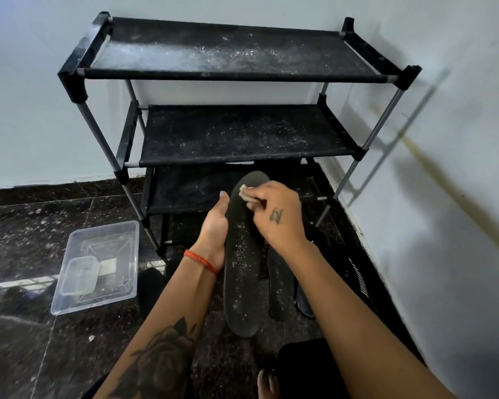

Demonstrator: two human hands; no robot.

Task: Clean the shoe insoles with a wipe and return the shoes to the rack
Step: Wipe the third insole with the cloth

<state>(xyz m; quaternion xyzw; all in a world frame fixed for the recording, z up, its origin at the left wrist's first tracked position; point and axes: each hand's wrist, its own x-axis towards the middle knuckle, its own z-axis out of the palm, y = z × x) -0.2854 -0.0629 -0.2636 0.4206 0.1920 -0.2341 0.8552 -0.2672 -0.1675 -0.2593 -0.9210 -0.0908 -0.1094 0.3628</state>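
A long black insole [241, 272], speckled with white dust, stands up in front of me, toe end pointing away. My left hand [213, 228] grips its left edge from the side, thumb up along the rim. My right hand [277, 214] pinches a small pale wipe [245, 193] and presses it on the insole near the toe. A second black insole [280, 286] lies on the floor just right of the held one. A dark shoe [304, 302] shows partly beyond my right forearm. The black fabric shoe rack [236, 131] stands behind, its shelves dusty and bare.
A clear plastic tub [118, 272] with a smaller container inside sits on the dark speckled floor to the left. Another dark shoe [152, 286] lies by the rack's front left leg. A white wall closes the right side. Bare toes [267, 383] show at the bottom.
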